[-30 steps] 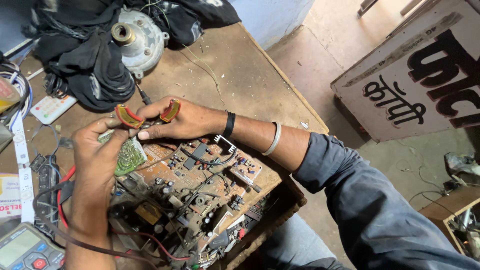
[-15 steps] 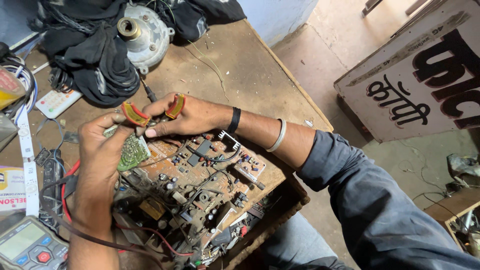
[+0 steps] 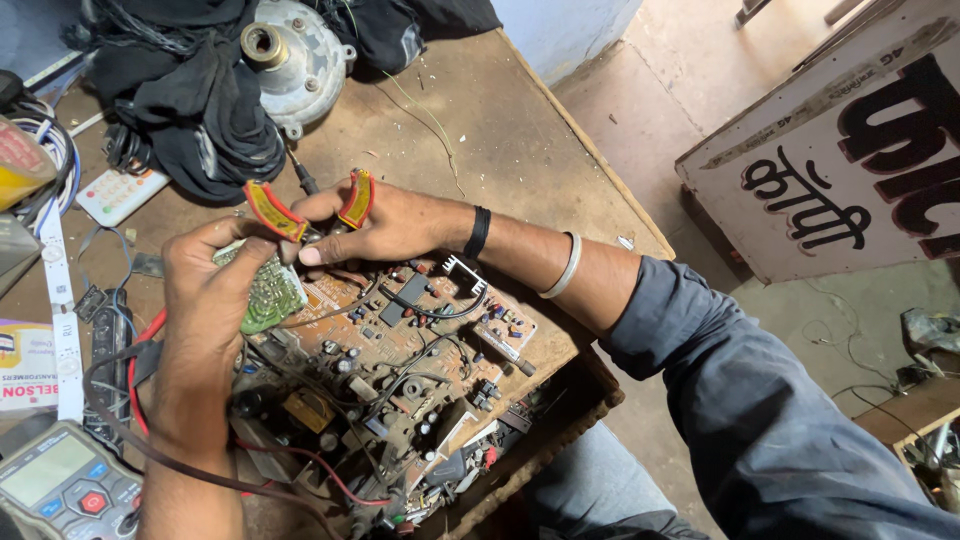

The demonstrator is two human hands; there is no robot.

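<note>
The small green circuit board [image 3: 268, 293] sits upright in the left hand [image 3: 215, 300], whose fingers are clamped around its edges, just above the near-left corner of the large brown circuit board [image 3: 400, 370]. The right hand [image 3: 385, 225] has its fingers closed on the red-and-yellow handles of a pair of pliers [image 3: 305, 208], the handles spread apart, the tool reaching in at the top edge of the green board.

As a judgement, the step in hand is working a part or lead at that top edge with the pliers. The next move would call for a steady left-hand hold and a small, controlled squeeze or pull, so the thin board does not flex.

The pliers' tips are hidden behind the left thumb and the green board, so what they bite on cannot be told. Left of the brown board, a multimeter [image 3: 60, 485] is cut off by the picture's edge. Beyond it, on the wooden surface [image 3: 500, 130], a grey motor housing [image 3: 295, 60] lies partly under dark cloth [image 3: 190, 110]. The brown board's small components are too fine to identify.
</note>
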